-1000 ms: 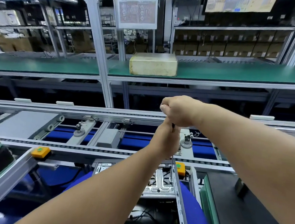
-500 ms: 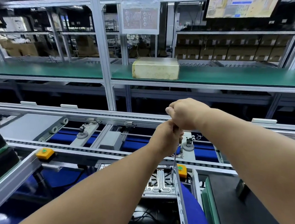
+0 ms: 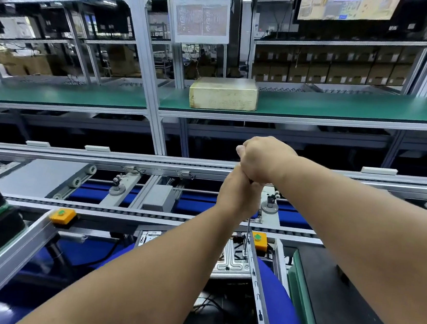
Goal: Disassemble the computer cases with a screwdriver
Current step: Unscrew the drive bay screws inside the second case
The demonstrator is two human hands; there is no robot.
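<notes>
Right hand: fist wrapped over the screwdriver handle top.
Left hand: grip apparently curled round the handle below.
Screwdriver: upright, tip in the open computer case.

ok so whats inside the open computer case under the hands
Inside the computer case a ribbed silver metal plate and loose black cables show, and the screwdriver shaft reaches down to its far edge. The left forearm covers the case's left part; the screw itself is too small to tell.

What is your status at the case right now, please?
Both hands stacked on the screwdriver, right hand above left hand. Tip down inside the open computer case. Nothing in the way.
</notes>
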